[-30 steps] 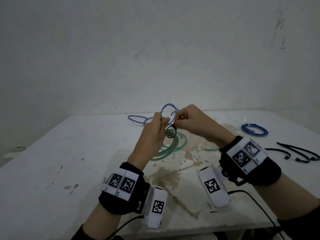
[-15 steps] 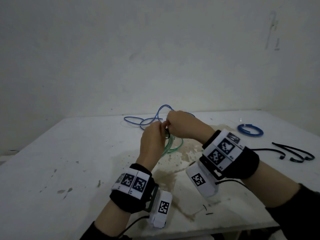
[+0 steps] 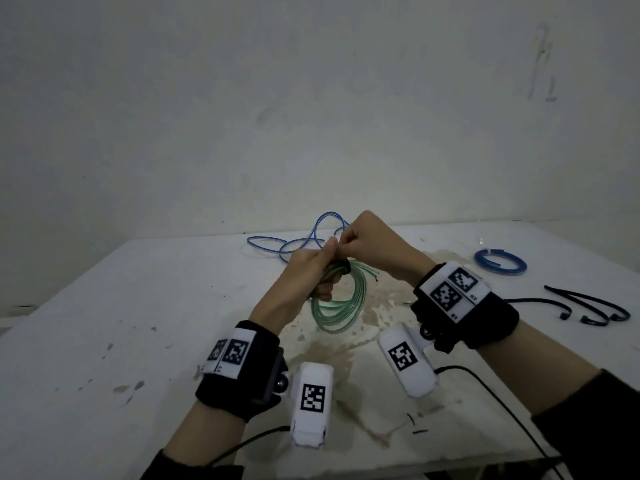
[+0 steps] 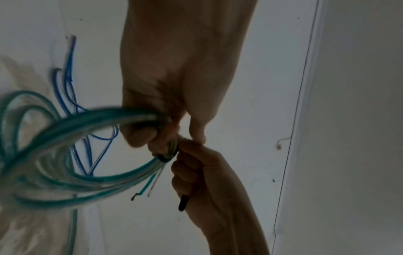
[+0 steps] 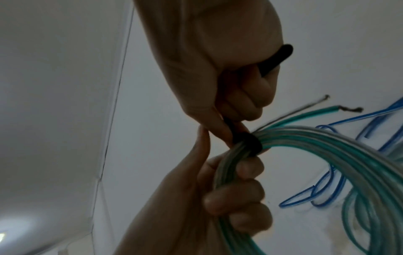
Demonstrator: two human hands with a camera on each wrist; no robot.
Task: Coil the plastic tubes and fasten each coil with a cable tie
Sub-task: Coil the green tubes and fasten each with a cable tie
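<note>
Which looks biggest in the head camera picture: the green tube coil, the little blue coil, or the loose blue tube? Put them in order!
1. loose blue tube, spread widest
2. green tube coil
3. little blue coil, though it lies farther from the camera, so its true size against the green one is unsure.

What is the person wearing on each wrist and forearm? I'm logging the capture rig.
Both hands, left hand and right hand, are bare. Each wrist has a black band with white square-code tags, plus a white camera pod bearing another code. Black cables trail off. Dark sleeves cover the forearms.
</note>
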